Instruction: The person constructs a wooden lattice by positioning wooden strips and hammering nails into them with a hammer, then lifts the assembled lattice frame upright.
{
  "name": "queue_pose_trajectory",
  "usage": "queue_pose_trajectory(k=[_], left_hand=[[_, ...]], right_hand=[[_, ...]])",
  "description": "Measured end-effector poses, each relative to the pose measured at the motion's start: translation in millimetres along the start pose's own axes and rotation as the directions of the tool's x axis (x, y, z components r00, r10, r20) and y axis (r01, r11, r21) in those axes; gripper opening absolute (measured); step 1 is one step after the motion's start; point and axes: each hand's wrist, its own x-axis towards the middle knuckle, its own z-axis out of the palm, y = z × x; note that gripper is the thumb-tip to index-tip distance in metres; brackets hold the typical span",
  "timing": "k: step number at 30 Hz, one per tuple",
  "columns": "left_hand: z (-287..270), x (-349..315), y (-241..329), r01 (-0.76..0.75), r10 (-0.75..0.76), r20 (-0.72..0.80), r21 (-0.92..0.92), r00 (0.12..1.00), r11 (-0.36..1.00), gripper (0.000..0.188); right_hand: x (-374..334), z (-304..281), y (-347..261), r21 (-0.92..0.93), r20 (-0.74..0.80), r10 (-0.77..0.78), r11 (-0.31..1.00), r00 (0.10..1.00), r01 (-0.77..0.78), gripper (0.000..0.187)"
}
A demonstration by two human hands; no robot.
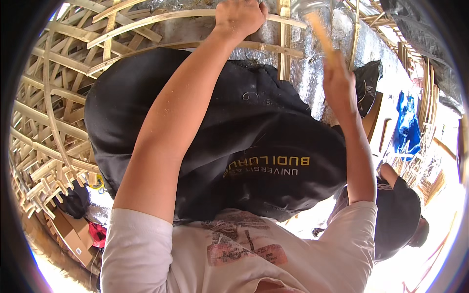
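Two curved wooden strips are lying beyond the far edge of the black cloth (122, 107), both running left to right: an upper strip (161, 18) and, nearer the cloth, a lower strip (273, 48). The left hand (242, 17) is closing its fingers over the upper strip, past the cloth's middle; whether it is pinching anything else, I cannot tell. The right hand (338, 80), beyond the cloth's right corner, is gripping a blurred wooden handle (320, 34), which is slanting up-left toward the upper strip's right end. The left hand is sitting nearer, touching that strip. An upright slat (284, 68) is crossing both strips, while a lattice (68, 95) is crowding the cloth's left side; more open room is showing beyond its right corner, over silvery sheeting (312, 83).
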Motion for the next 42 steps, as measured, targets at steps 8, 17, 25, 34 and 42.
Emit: queue_pose_trajectory(k=[8, 17, 25, 34, 42], left_hand=[[5.8, -2.9, 0.2, 0.016, -0.016, -0.022, 0.02, 1.0, 1.0, 0.048], [-2.4, -2.4, 0.9, 0.037, -0.037, 0.008, 0.043, 0.999, 0.998, 0.05], [-12.9, 1.7, 2.8, 0.06, -0.055, 0.109, -0.04, 0.992, 0.997, 0.047], [-96.8, -60.2, -0.2, -0.11, 0.111, -0.037, 0.041, 0.993, 0.993, 0.034], [-215.0, -293.3, -119.9, -0.104, -0.146, -0.766, -0.268, 0.626, 0.958, 0.022]], right_hand=[[-7.8, 2.3, 12.5, -0.096, 0.087, 0.006, 0.995, 0.996, 0.002, 0.017], [5.4, -21.5, -12.6, 0.082, -0.107, 0.008, 0.997, 0.994, 0.0, 0.013], [11.7, -5.6, 24.8, 0.151, -0.035, 0.11, 0.983, 0.993, -0.104, 0.029], [0.7, -49.6, 3.7, 0.704, 0.39, 0.371, 0.469, 0.843, -0.533, 0.029], [-35.4, -64.6, 3.9, 0.823, 0.489, 0.385, 0.095, 0.783, -0.561, 0.027]])
